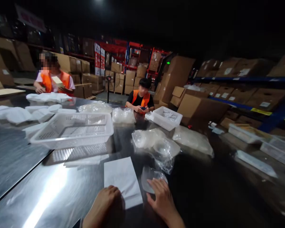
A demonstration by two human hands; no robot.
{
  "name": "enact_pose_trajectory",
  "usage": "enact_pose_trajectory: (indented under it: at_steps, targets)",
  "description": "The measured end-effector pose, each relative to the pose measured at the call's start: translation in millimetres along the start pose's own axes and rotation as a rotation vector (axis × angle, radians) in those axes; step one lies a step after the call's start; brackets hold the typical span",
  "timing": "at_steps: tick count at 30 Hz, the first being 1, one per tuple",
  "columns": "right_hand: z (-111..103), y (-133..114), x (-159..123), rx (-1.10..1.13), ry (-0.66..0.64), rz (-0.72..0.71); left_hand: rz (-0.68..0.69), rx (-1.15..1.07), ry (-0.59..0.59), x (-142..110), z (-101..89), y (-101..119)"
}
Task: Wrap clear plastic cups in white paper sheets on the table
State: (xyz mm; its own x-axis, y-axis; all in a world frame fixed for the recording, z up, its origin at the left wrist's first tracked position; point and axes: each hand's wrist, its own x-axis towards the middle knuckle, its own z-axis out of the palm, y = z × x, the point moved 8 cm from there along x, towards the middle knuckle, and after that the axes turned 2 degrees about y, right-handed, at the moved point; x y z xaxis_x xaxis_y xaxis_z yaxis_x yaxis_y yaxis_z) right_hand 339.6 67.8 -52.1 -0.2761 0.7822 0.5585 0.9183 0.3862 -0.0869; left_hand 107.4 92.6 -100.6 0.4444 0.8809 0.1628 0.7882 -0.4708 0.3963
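Note:
A flat white sheet (121,177), creased along its lower part, lies in front of me on the shiny dark table. At its lower left edge my left hand (106,199) is closed, the fingers curled over the edge and their tips hidden. Just right of the sheet is a round, translucent plastic piece (147,179). My right hand (161,196) rests on that piece with its fingers stretched out and the thumb apart. Beyond it lies a clear plastic bag (146,137) of round, pale translucent items.
A white perforated basket (73,141) stands left of centre, and a smaller basket (166,118) stands farther back. White wrapped pieces (16,114) cover the far left. A filled plastic bag (193,141) lies right. Two people in orange vests sit across the table; cartons (201,110) and racks surround it.

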Motion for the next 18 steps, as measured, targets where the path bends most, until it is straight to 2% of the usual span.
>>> enact_pose_trajectory:
  at_steps: [2,5,8,10,12,13,16,18]
  targets:
    - [-0.3,-8.0,0.5,0.022,-0.063,-0.021,-0.058,0.028,-0.09,-4.2,-8.9,0.1]
    - [0.9,-11.5,2.2,0.004,-0.085,-0.063,-0.057,0.023,-0.158,-10.7,-26.1,7.7]
    - [1.8,-13.4,5.2,-0.028,-0.062,-0.102,0.007,-0.028,-0.137,-16.2,-41.0,17.5]
    - [2.5,-11.8,8.8,-0.023,-0.053,-0.077,0.041,-0.04,-0.126,-18.3,-45.8,21.8]
    - [3.2,-4.4,13.4,0.067,-0.059,0.02,0.043,-0.016,-0.15,-18.5,-45.3,23.0]
    - [2.0,3.4,15.3,0.172,-0.04,0.122,0.038,0.002,-0.177,-18.0,-43.5,23.1]
    - [-1.8,28.6,10.1,0.572,0.117,0.507,0.018,0.033,-0.238,-16.2,-39.9,24.9]
    - [-0.3,29.2,1.9,0.781,0.217,0.649,-0.01,0.044,-0.239,-15.9,-41.4,27.3]
